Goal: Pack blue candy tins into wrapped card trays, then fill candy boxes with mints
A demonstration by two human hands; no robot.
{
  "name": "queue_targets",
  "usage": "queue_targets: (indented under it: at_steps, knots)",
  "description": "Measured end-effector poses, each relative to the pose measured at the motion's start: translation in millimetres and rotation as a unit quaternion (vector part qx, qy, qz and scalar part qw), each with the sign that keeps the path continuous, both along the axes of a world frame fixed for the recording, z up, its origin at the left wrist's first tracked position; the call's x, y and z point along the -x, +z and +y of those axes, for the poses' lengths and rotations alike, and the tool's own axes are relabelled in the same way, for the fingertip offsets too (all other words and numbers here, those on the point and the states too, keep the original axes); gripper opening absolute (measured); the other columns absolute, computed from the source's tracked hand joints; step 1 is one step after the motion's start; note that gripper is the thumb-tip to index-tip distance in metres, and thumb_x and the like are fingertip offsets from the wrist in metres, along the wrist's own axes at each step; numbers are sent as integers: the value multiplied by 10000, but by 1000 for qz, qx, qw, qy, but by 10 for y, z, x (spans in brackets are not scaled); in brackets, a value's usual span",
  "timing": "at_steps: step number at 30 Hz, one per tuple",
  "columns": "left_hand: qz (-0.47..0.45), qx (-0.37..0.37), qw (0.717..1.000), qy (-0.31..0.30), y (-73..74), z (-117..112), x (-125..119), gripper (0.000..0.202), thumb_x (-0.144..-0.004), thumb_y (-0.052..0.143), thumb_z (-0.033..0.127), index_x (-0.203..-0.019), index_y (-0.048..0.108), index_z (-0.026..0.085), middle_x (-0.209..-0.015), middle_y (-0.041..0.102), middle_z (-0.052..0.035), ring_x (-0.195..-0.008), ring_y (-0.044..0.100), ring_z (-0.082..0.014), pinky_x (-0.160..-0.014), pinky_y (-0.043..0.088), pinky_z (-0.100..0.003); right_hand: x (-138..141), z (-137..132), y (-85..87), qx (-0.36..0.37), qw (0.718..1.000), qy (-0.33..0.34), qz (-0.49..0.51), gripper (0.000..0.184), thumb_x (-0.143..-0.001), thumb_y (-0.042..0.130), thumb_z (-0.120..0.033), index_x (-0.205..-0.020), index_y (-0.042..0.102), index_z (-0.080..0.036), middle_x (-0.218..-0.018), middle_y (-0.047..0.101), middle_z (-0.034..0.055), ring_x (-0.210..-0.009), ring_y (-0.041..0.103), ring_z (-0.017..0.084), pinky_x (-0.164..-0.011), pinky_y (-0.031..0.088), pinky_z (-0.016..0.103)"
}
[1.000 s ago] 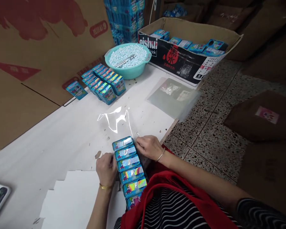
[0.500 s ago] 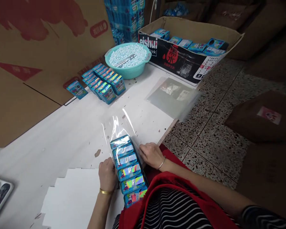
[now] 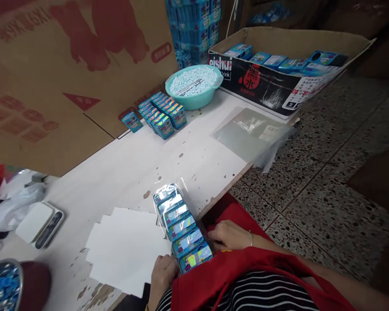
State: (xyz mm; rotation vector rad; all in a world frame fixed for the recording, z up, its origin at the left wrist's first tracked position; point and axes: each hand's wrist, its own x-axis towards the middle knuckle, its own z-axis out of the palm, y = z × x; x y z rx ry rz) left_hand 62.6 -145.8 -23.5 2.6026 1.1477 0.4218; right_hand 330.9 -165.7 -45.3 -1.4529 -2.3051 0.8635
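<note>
- Left hand point(image 3: 164, 273): at the near left corner of the row of tins point(image 3: 181, 226), fingers curled narrow against its side, gripping it.
- Right hand point(image 3: 228, 235): on the right of the row's near end, fingers together and stretched out, tips touching the pack. Can't tell if they pinch.
- Row of tins: blue, shiny tops, six in a line inside a clear bag point(image 3: 168, 190). It lies at the near edge of the table point(image 3: 116, 172) and runs away from the person.
- Table: white top, chipped and spotted, brown patches at the near edge.
- White sheets point(image 3: 126, 250): fanned stack just left of the row, touching it.
- Scale point(image 3: 40, 222): far left on the table; a crumpled white bag point(image 3: 13, 203) is beside it.
- Small blue boxes point(image 3: 162, 114): cluster upright at the far side, near the teal bowl point(image 3: 194, 86) of pale pellets.
- Printed carton point(image 3: 278, 73): open, far right end, blue packs inside.
- Stack of flat clear bags point(image 3: 249, 134): overhangs the table's right edge.
- Cardboard sheets point(image 3: 52, 86): red print, stand along the table's left.
- Floor point(image 3: 311, 172): speckled terrazzo on the right.
- Red cloth point(image 3: 233, 276): on the lap, under the right hand.
</note>
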Motion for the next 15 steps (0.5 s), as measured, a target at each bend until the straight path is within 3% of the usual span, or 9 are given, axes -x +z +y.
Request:
queue_targets:
  at_steps: [3, 5, 9, 12, 15]
  knots:
    - [-4, -23, 1000, -18, 115, 224, -208, 249, -842, 467, 186, -595, 481, 213, -544, 539, -3, -535, 497, -144, -564, 335, -288, -44, 267, 129, -12, 997, -71, -34, 110, -772, 595, -240, -677, 646, -216, -613, 669, 28, -542, 571, 163, -503, 221, 276]
    - [-3, -36, 999, 35, 139, 483, -437, 246, -831, 478, 188, -585, 476, 205, -563, 554, -9, -554, 508, -145, -571, 332, -288, -99, 575, 223, -12, 984, -158, -77, 158, -815, 558, -273, -706, 656, -214, -684, 692, 56, -619, 597, 182, -533, 260, 275]
    - [8, -49, 994, 96, 20, 826, -881, 222, -796, 501, 198, -574, 503, 195, -585, 576, -31, -590, 529, -166, -608, 346, -308, -282, 1088, 291, -1, 958, -257, -124, 233, -882, 459, -291, -783, 654, -213, -805, 704, 70, -713, 607, 190, -573, 287, 271]
    - [-17, 12, 999, 45, 3, 867, -973, 201, -808, 534, 262, -621, 547, 187, -624, 591, -33, -617, 533, -163, -624, 369, -304, -437, 1107, 241, 14, 947, -307, -92, 173, -862, 494, -311, -913, 625, -209, -757, 676, 44, -681, 583, 183, -569, 288, 261]
    - [-103, 99, 990, -5, 149, 1032, -838, 237, -816, 570, 350, -638, 547, 194, -606, 556, -1, -589, 504, -134, -614, 391, -278, -491, 893, 192, 9, 928, -371, 39, 182, -833, 539, -354, -925, 576, -202, -622, 580, -20, -604, 528, 157, -569, 314, 248]
